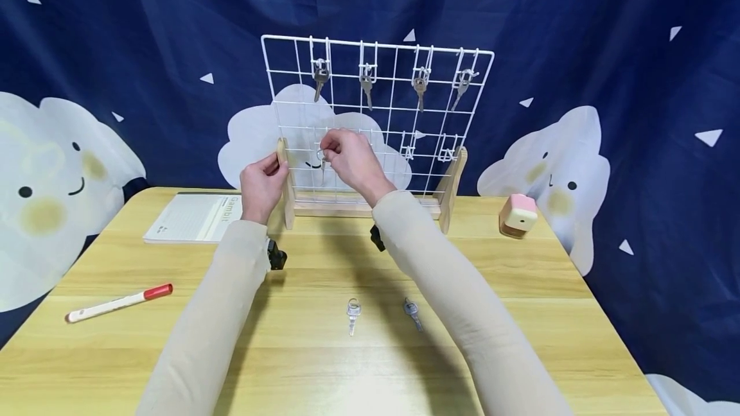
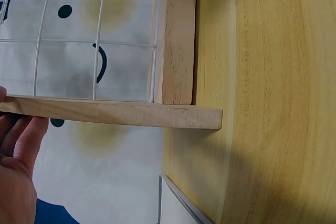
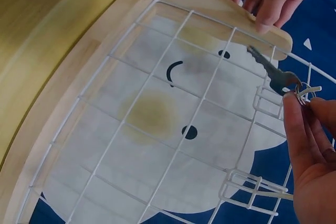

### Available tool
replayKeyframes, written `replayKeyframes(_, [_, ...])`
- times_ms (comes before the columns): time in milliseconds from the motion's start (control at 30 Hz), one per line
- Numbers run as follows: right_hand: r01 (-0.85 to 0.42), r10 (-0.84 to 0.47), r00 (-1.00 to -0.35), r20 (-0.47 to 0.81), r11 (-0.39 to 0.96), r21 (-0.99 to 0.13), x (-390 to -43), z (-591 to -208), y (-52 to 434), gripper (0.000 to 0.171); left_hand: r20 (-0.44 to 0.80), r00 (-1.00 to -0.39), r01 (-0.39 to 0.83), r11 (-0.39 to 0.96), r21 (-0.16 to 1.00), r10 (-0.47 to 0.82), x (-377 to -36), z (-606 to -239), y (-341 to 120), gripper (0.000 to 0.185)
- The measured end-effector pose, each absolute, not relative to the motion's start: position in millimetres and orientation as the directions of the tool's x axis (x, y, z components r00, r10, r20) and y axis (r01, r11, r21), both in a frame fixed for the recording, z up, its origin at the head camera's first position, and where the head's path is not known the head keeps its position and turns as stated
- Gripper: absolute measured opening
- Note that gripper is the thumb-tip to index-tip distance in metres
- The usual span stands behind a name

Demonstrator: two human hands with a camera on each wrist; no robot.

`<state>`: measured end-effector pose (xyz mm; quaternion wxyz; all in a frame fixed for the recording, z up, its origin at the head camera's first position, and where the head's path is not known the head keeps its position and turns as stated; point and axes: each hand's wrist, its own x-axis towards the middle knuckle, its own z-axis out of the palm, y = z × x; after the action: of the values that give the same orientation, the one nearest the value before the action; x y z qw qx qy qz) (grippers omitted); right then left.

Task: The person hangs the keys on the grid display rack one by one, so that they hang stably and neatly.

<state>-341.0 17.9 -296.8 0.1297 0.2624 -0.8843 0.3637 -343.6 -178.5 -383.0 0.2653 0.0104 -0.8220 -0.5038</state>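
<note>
My left hand (image 1: 263, 185) grips the wooden side post (image 2: 131, 114) of a white wire grid rack (image 1: 399, 46), thumb on one side and fingers on the other. In front of the grid, my right hand (image 1: 354, 158) pinches the small metal ring of a key (image 3: 277, 78) between thumb and fingertips. In the right wrist view the ring sits right at the tip of a white wire hook (image 3: 268, 101), and the key's blade points away from the fingers. Another hook (image 3: 252, 190) without a key is beside that hand. Several keys (image 1: 420, 85) hang from the rack's top row.
Two keys with rings, one left (image 1: 353, 315) and one right (image 1: 413, 313), lie on the wooden table (image 1: 312, 364). A notepad (image 1: 191, 217) and a red-capped marker (image 1: 121, 302) are at left. A pink and cream pencil sharpener (image 1: 518, 216) stands at right. Behind hangs a blue curtain (image 1: 191, 11).
</note>
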Motion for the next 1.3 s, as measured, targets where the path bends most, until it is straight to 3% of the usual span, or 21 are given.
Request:
replayKeyframes(567, [-0.569, -0.383, -0.822, 0.422, 0.597, -0.566, -329.4, -300.1, 24.1, 0.014, 0.426, -0.852, 0.248, 0.480, 0.841, -0.305, -342.5, -386.0, -175.5, 0.036])
replayKeyframes(1100, [-0.566, -0.503, -0.805, 0.313, 0.495, -0.660, -281.6, -317.6, 45.9, 0.013, 0.433, -0.847, 0.258, 0.475, 0.841, -0.308, -342.1, -385.2, -175.5, 0.036])
replayKeyframes(1300, [-0.556, -0.553, -0.798, 0.241, 0.519, -0.649, -268.6, -334.0, 57.7, 0.012, 0.432, -0.838, 0.247, 0.473, 0.845, -0.334, -345.4, -383.3, -171.8, 0.034])
